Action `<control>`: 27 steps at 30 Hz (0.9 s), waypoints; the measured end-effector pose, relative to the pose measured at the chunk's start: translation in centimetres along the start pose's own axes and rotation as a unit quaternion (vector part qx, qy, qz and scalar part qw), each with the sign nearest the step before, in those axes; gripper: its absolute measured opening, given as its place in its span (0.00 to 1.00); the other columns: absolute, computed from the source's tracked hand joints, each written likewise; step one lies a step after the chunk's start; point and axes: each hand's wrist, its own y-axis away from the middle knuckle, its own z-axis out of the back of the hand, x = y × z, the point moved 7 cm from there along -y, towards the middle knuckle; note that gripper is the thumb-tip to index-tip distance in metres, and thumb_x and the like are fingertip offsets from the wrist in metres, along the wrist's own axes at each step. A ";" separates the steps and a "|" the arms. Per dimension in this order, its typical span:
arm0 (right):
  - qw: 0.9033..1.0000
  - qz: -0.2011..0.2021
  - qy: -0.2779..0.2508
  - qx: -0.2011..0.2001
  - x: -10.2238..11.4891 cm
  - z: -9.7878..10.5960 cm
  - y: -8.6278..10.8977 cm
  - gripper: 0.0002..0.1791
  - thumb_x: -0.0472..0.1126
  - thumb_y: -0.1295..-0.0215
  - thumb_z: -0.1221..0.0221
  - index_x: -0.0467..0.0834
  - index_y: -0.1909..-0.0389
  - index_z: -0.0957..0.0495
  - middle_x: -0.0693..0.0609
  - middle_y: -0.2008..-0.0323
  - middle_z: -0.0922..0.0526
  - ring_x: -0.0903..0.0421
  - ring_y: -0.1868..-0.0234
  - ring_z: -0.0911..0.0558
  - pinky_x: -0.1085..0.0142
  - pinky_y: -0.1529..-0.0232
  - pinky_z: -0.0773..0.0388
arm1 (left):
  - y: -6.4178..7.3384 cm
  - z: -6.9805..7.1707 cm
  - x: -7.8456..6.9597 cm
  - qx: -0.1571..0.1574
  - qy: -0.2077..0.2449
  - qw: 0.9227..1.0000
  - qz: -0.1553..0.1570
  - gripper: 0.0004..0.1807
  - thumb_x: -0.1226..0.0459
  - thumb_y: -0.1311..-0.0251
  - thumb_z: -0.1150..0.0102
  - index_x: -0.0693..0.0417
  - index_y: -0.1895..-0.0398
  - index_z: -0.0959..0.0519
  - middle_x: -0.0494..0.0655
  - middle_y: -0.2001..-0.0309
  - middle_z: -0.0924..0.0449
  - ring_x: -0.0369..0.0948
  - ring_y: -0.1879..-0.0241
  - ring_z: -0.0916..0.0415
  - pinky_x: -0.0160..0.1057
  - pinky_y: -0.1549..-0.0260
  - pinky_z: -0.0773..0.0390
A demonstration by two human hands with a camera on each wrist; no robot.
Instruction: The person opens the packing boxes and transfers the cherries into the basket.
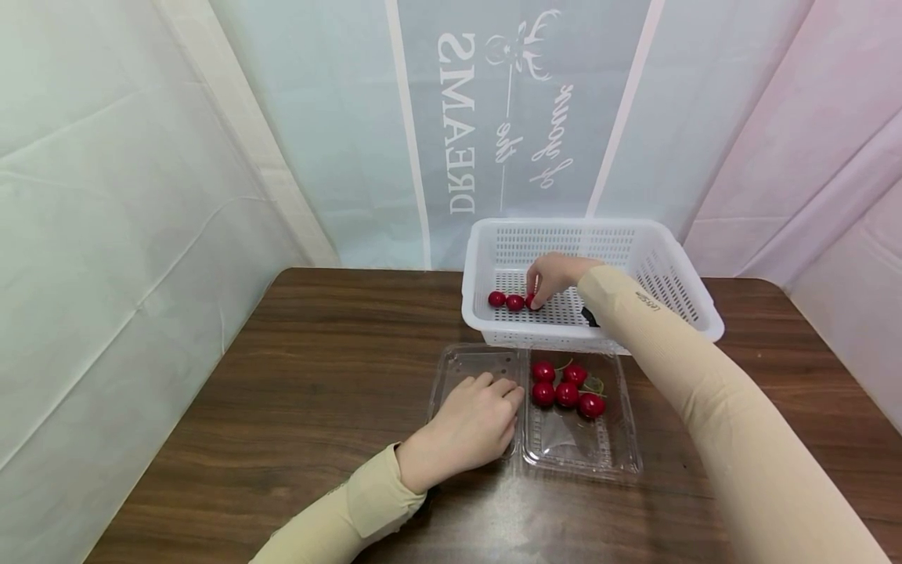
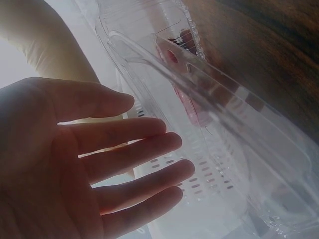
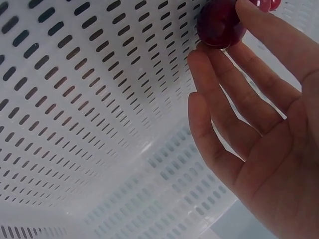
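My right hand (image 1: 557, 278) reaches down into the white slotted basket (image 1: 592, 338) and pinches a dark red cherry (image 3: 219, 25) between thumb and fingers, low over the basket floor. Two more cherries (image 1: 506, 301) lie in a row to the left of it. Over the lid half of a clear plastic clamshell box (image 1: 456, 362) lies my left hand (image 1: 465, 423), palm down, its fingers loosely extended at the hinge side and holding nothing. Several red cherries (image 1: 567, 393), some with green stems, sit together in the other half of the box.
The basket stands at the back of the brown wood table (image 1: 282, 407), right behind the open box. Pale cloth (image 1: 507, 141) with white lettering hangs behind the table, and white sheets close off both sides.
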 end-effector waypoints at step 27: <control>0.999 0.031 0.001 -0.023 1.3 2.3 2.1 0.12 0.42 0.40 0.39 0.40 0.59 0.20 0.43 0.58 0.16 0.49 0.62 0.16 0.57 0.55 0.22 | 0.1 0.2 -0.3 -0.005 0.001 1.000 0.003 0.14 0.59 0.43 0.45 0.51 0.55 0.19 0.41 0.57 0.18 0.41 0.63 0.24 0.36 0.70 0.26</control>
